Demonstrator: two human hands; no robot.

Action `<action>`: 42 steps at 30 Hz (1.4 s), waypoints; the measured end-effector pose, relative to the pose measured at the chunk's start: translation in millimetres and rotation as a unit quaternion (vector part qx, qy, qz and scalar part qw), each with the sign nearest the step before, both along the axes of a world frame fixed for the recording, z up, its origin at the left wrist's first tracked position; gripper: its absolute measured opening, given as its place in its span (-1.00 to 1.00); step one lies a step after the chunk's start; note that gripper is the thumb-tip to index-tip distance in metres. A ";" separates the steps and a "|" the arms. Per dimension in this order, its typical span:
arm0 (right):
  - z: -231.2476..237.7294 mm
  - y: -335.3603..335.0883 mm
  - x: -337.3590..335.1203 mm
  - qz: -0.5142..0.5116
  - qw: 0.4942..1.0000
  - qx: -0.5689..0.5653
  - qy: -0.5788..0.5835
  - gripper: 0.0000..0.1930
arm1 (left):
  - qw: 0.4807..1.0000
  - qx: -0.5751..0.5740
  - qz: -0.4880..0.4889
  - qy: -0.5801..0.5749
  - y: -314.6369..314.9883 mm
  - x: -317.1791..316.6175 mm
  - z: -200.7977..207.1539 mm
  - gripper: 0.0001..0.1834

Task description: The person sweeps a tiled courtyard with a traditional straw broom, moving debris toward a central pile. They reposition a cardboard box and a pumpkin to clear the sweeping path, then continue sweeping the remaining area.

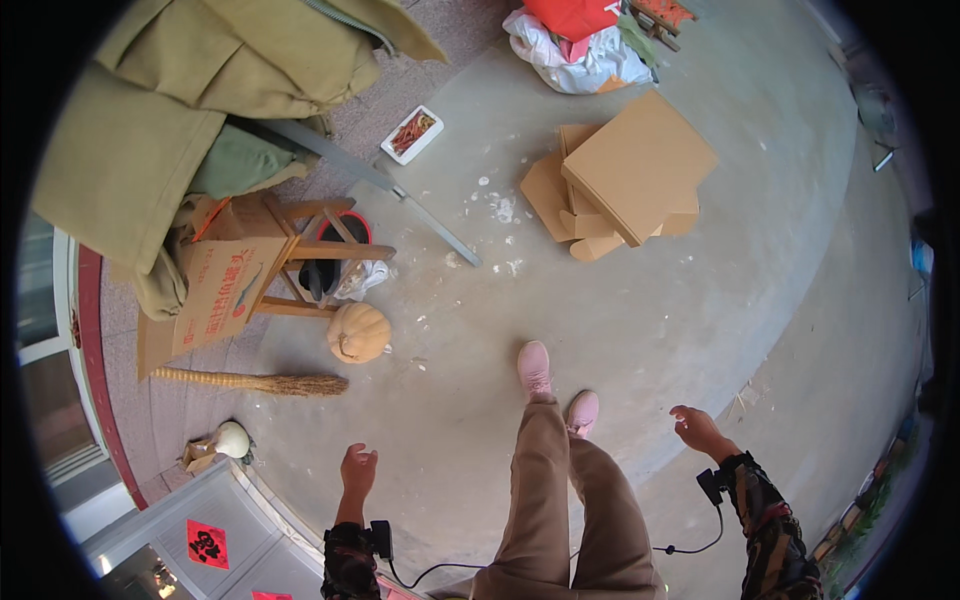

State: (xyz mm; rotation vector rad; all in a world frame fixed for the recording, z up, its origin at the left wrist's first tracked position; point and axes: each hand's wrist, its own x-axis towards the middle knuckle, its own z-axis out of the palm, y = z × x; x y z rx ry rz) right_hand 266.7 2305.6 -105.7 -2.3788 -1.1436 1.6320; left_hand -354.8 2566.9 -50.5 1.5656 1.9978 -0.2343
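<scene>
My left hand [357,472] hangs at my side with fingers loosely apart, holding nothing, above the bare concrete floor [620,320]. My right hand [697,430] is held out to the right, fingers spread, also with nothing in it. Both wrists carry a small black device with a cable. Between the hands are my legs in tan trousers and pink shoes [535,368], one foot stepped forward. Nearest the left hand are a straw broom [255,382] lying on the floor and a pale orange pumpkin [358,332].
A stack of flattened cardboard boxes [625,180] lies ahead. A wooden stool [315,255] and a printed carton [222,290] stand at left under olive cloth [190,90]. A white tray of red peppers [412,133], a grey pole [380,180], bagged clutter [580,45], a pale gourd [232,438].
</scene>
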 end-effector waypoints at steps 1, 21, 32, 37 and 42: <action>5.4 -6.0 -4.7 0.014 1.000 -0.001 -0.007 -0.69 | 0.999 0.025 0.027 0.000 -0.5 -13.9 3.9 -0.58; 88.3 142.9 -346.0 0.122 0.991 0.016 -0.060 -0.75 | 0.921 0.347 0.166 0.060 295.8 -475.5 3.0 -0.13; 124.7 237.6 -451.6 0.164 0.985 -0.034 -0.031 -0.74 | 0.862 0.394 0.298 -0.110 392.5 -566.1 -44.1 -0.16; 126.2 255.1 -460.3 0.171 0.983 -0.057 -0.039 -0.72 | 0.875 0.351 0.262 -0.206 407.6 -569.6 -42.7 -0.62; 125.7 263.9 -472.8 0.183 0.982 -0.040 -0.014 -0.71 | 0.849 0.431 0.103 -0.288 361.7 -513.7 -10.1 -0.73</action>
